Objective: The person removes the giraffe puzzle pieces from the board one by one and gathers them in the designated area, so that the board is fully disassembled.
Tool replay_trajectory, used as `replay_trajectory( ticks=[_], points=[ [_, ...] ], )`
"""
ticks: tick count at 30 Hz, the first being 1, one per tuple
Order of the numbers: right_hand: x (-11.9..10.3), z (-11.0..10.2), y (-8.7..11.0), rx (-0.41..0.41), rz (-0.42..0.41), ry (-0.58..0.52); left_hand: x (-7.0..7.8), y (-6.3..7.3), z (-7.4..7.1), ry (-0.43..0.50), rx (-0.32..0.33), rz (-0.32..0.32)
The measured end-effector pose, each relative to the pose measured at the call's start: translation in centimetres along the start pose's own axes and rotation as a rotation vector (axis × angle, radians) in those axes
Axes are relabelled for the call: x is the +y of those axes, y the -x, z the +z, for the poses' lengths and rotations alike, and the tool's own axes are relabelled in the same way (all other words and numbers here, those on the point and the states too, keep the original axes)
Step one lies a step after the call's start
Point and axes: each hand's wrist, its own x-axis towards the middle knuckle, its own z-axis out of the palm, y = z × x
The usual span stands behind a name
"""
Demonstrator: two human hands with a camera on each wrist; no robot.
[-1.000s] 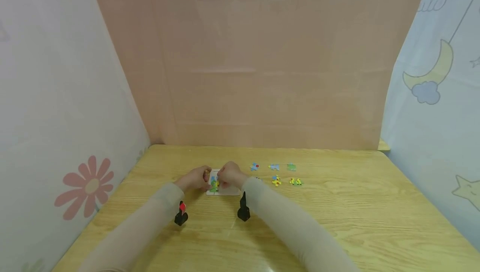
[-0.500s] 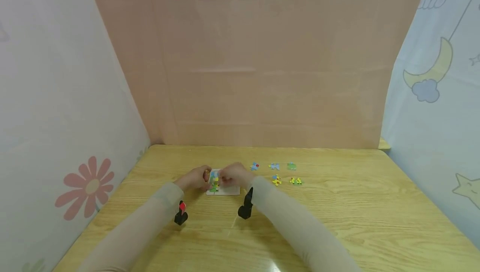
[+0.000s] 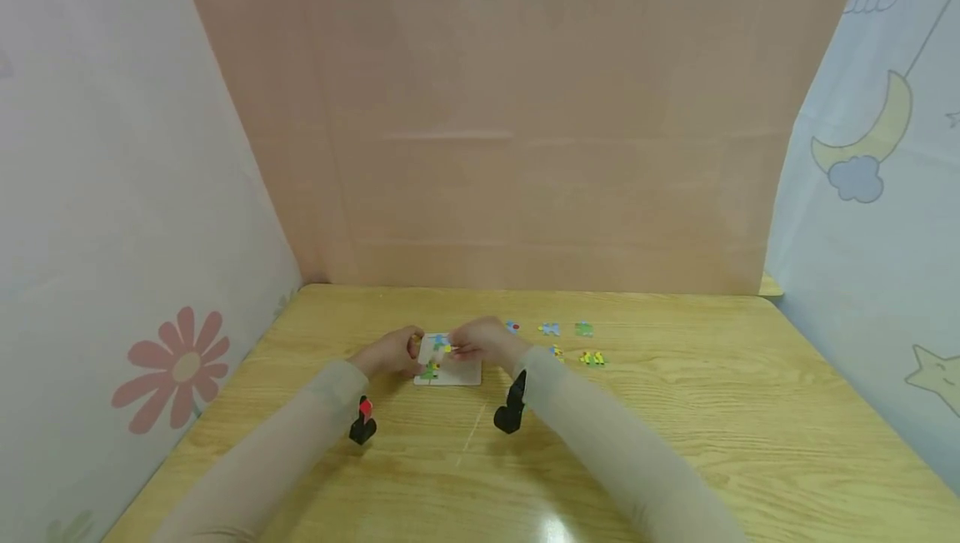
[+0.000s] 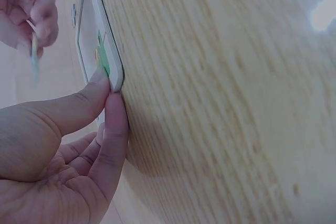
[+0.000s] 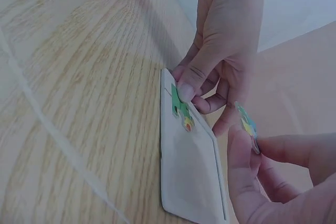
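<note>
A white puzzle tray (image 3: 462, 373) lies on the wooden table. One green puzzle piece (image 5: 178, 108) with a yellow and red spot sits in its near left corner. My left hand (image 3: 388, 353) grips the tray's left edge there, thumb on top by the green piece and index finger at the rim, as the left wrist view shows. Over the tray's far part, my right hand (image 3: 489, 340) pinches a blue, yellow and green puzzle piece (image 5: 245, 123) between thumb and fingers. This piece is raised off the tray and tilted on edge in both wrist views.
Several loose puzzle pieces lie to the right of the tray, among them a blue one (image 3: 551, 329), a green one (image 3: 583, 329) and a yellow and green one (image 3: 592, 359). A brown backdrop (image 3: 480, 127) rises behind the table, with patterned white cloths at both sides.
The right hand has drawn back a little to the right and away from me, lifting the blue and yellow piece from beside the green one. The left hand stays at the tray's edge.
</note>
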Motion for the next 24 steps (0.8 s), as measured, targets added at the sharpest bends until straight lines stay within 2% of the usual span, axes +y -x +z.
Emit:
replay_trajectory(
  ticks=[12, 21, 24],
  points=[
    [-0.6, -2.8, 2.6, -0.067, -0.027, 0.093, 0.1, -0.7, 0.1, -0.005, -0.011, -0.025],
    [-0.1, -5.4, 4.4, -0.065, -0.016, 0.095, 0.4, -0.4, 0.3, 0.051, -0.027, 0.01],
    [0.1, -6.4, 5.0, -0.073, -0.029, 0.105, 0.3, -0.5, 0.3, 0.03, -0.018, 0.006]
  ],
)
